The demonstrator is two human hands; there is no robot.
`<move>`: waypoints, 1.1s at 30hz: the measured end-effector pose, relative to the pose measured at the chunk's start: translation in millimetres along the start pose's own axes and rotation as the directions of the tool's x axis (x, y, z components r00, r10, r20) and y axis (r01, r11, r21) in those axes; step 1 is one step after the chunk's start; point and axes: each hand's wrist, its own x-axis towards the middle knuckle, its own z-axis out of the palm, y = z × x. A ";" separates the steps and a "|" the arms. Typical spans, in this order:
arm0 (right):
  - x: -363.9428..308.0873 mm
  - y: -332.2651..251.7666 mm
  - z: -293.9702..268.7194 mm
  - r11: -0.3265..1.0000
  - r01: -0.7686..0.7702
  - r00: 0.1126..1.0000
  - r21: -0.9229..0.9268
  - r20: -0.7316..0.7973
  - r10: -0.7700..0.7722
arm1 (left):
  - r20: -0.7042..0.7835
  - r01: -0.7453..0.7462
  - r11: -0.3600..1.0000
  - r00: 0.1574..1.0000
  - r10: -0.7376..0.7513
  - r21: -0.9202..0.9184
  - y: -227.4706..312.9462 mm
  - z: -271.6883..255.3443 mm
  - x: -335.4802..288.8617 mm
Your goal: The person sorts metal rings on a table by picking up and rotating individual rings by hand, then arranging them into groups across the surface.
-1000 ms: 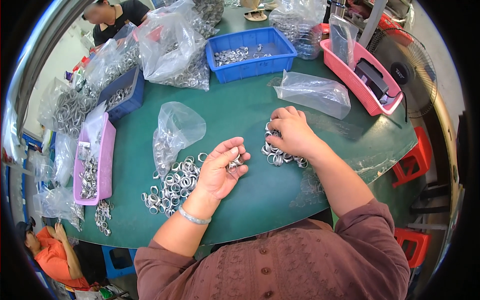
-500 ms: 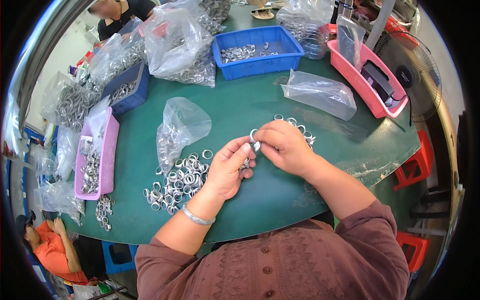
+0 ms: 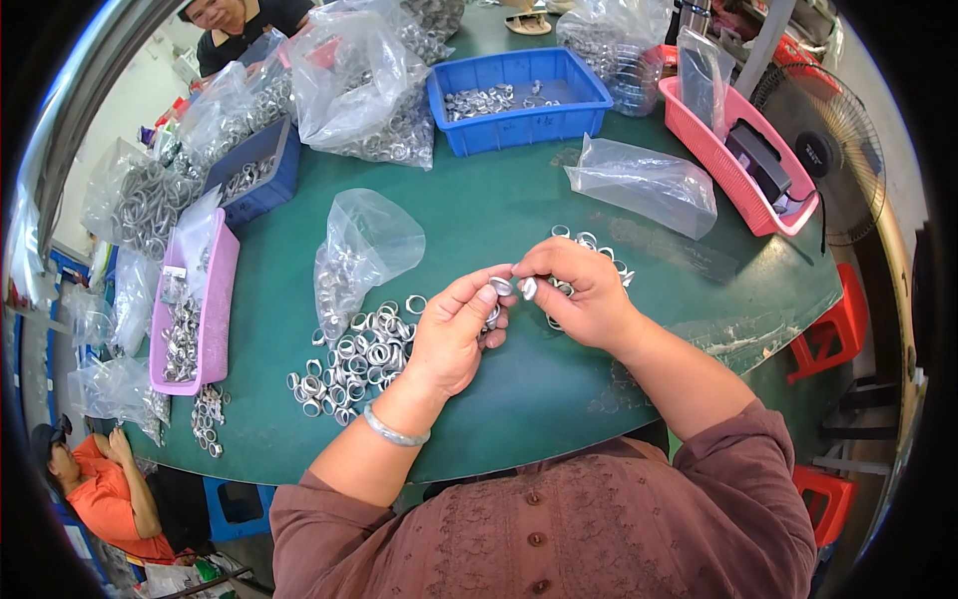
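Observation:
My left hand [image 3: 454, 334] and my right hand [image 3: 584, 295] meet above the green table [image 3: 499, 210]. Each pinches a small silver metal ring [image 3: 502, 287] at the fingertips, the two pieces almost touching; the right one's ring [image 3: 528, 288] sits just beside it. A heap of the same silver rings [image 3: 354, 354] lies left of my left hand. A smaller cluster of rings [image 3: 589, 245] shows behind my right hand. A clear plastic bag [image 3: 359, 250] holding more rings stands open beside the heap.
A blue bin [image 3: 519, 95] with metal parts sits at the back, a pink tray [image 3: 743, 165] at right, a pink bin [image 3: 205, 299] and dark blue bin [image 3: 254, 180] at left. Filled plastic bags [image 3: 364, 85] crowd the back left. Another person [image 3: 239, 25] sits opposite; a fan [image 3: 828, 170] stands right.
My right hand has lifted from the small ring cluster and come left to my left hand. Both hands now hold rings together at the fingertips.

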 end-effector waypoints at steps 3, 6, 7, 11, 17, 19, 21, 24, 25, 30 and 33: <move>-1.1 0.1 0.5 0.999 -0.035 0.999 -0.014 0.021 0.036 | 0.018 -0.033 0.999 0.999 0.033 0.006 -2.1 -1.5 0.0; -2.8 0.4 2.6 0.997 -0.070 0.997 -0.021 0.014 0.070 | -0.001 -0.008 0.999 1.000 0.008 -0.033 -2.5 -1.0 0.4; -3.7 0.0 3.1 0.995 -0.096 0.995 -0.014 0.011 0.096 | 0.000 -0.007 0.999 1.000 0.007 -0.033 -3.3 -1.9 0.6; -3.9 -0.6 2.3 0.995 -0.102 0.995 0.005 -0.013 0.102 | 0.095 0.049 0.977 0.995 -0.030 -0.208 -0.7 -6.4 3.0; -4.8 -2.6 3.4 0.990 -0.143 0.989 0.009 -0.023 0.143 | 0.094 0.102 0.977 0.992 -0.086 -0.185 -1.1 -2.2 0.2; -5.2 -1.6 5.4 0.993 -0.104 0.994 -0.049 -0.046 0.102 | 0.073 0.067 0.994 0.996 -0.061 -0.088 -3.4 -0.1 -0.6; -2.4 -1.9 4.8 0.982 0.026 0.999 -0.189 -0.036 -0.033 | 0.056 0.113 0.994 0.992 -0.113 -0.011 -4.3 0.7 -1.3; 0.1 -4.7 6.7 0.914 0.235 0.970 -0.330 0.014 -0.245 | 0.114 0.183 0.976 0.979 -0.169 -0.122 -4.3 -1.1 -1.9; 0.7 -5.6 7.5 0.888 0.315 0.946 -0.336 0.035 -0.322 | 0.115 0.185 0.975 0.979 -0.171 -0.122 -3.4 -1.1 -2.0; 2.2 -7.7 6.4 0.919 0.312 0.949 -0.242 0.042 -0.311 | 0.133 0.071 0.982 0.990 -0.048 -0.172 -3.7 -2.9 -1.1; 2.1 -6.4 3.9 0.944 0.275 0.961 -0.184 0.028 -0.274 | 0.149 0.051 0.984 0.989 -0.025 -0.173 -4.4 -4.8 -0.5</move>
